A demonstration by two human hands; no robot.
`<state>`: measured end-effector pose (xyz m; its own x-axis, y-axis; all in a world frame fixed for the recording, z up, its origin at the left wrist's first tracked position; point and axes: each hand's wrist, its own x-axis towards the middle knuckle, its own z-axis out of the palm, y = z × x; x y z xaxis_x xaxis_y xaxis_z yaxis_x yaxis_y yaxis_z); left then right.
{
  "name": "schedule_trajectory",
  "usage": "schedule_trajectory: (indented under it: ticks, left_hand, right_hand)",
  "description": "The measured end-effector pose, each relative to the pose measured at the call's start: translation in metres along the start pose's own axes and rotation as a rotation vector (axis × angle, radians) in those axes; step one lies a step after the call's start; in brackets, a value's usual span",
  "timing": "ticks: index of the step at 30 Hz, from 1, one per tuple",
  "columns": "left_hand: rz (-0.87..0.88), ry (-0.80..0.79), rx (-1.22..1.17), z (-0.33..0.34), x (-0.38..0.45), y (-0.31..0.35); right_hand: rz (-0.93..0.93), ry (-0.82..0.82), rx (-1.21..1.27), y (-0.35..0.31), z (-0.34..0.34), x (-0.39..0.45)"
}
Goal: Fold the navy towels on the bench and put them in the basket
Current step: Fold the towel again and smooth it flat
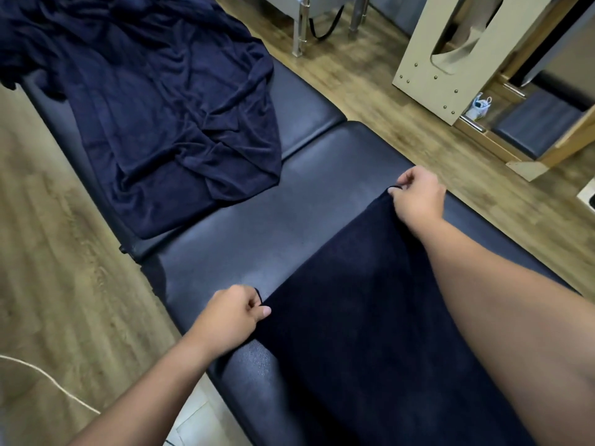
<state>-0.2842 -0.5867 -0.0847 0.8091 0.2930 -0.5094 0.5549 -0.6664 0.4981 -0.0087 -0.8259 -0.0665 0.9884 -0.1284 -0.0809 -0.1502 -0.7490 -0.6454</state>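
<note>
— Where is the towel being worked on?

— A navy towel (pixel 370 317) lies spread flat over the near right part of the padded desk (pixel 257 220), running off the bottom of the view.

— And the hands?

— The left hand (pixel 235 313) pinches the towel's near left corner, thumb and fingers (pixel 265 312) curled on the edge. The right hand (pixel 418 197) grasps the far corner, its fingers clenched round the cloth, the forearm lying across the towel.

— Any other towels?

— A crumpled pile of navy towels (pixel 154 107) lies on the far left section of the desk, well apart from the hands.

— What surrounds it?

— Wooden floor (pixel 48 252) on both sides, a cream cabinet (pixel 450 53) at far right, a white cord (pixel 48 378) at near left.
</note>
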Motion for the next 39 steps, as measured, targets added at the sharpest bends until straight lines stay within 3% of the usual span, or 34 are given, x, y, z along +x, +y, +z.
schedule_trajectory:
  ticks: [4,8,10,13,15,17,19,21,22,25,29,32,36,39]
  left_hand:
    - [-0.005,-0.115,0.033,-0.009,0.000,0.012]
    - [-0.038,-0.221,0.007,-0.019,0.002,0.011]
    - [-0.052,-0.211,0.046,-0.020,0.003,0.014]
    - [-0.023,-0.131,0.244,-0.019,0.005,0.031]
    - [0.022,-0.027,0.399,-0.016,0.005,0.050]
    - [0.165,0.098,0.468,-0.005,0.006,0.068]
    - [0.495,0.186,0.486,0.013,0.011,0.083]
    - [0.780,0.109,0.546,0.030,0.015,0.098]
    - [0.832,0.018,0.598,0.038,0.016,0.106]
    - [0.686,-0.170,0.823,0.057,0.019,0.132]
    - [0.635,-0.142,0.887,0.077,0.032,0.166]
    - [0.618,-0.158,0.801,0.082,0.055,0.189]
    - [0.545,-0.148,0.837,0.082,0.088,0.212]
    - [0.489,-0.141,0.889,0.090,0.090,0.227]
  right_hand:
    - [-0.040,-0.179,-0.099,0.004,0.009,-0.005]
    - [-0.060,-0.088,-0.002,-0.008,0.006,-0.002]
    - [-0.048,-0.101,0.051,-0.013,0.008,-0.002]
    - [-0.208,-0.286,-0.160,-0.013,0.011,-0.015]
    - [-0.266,-0.270,-0.175,-0.008,0.006,-0.030]
    - [-0.236,-0.176,-0.117,0.006,-0.003,-0.046]
    - [-0.149,-0.102,-0.111,0.031,-0.015,-0.061]
    - [-0.078,-0.083,-0.202,0.059,-0.030,-0.077]
    - [-0.050,-0.077,-0.269,0.074,-0.039,-0.085]
    - [0.054,-0.050,-0.397,0.118,-0.072,-0.107]
    - [0.155,-0.064,-0.403,0.158,-0.102,-0.116]
    - [0.077,-0.077,-0.400,0.166,-0.111,-0.103]
    - [0.025,0.023,-0.294,0.168,-0.119,-0.090]
    - [0.124,-0.103,-0.366,0.175,-0.124,-0.094]
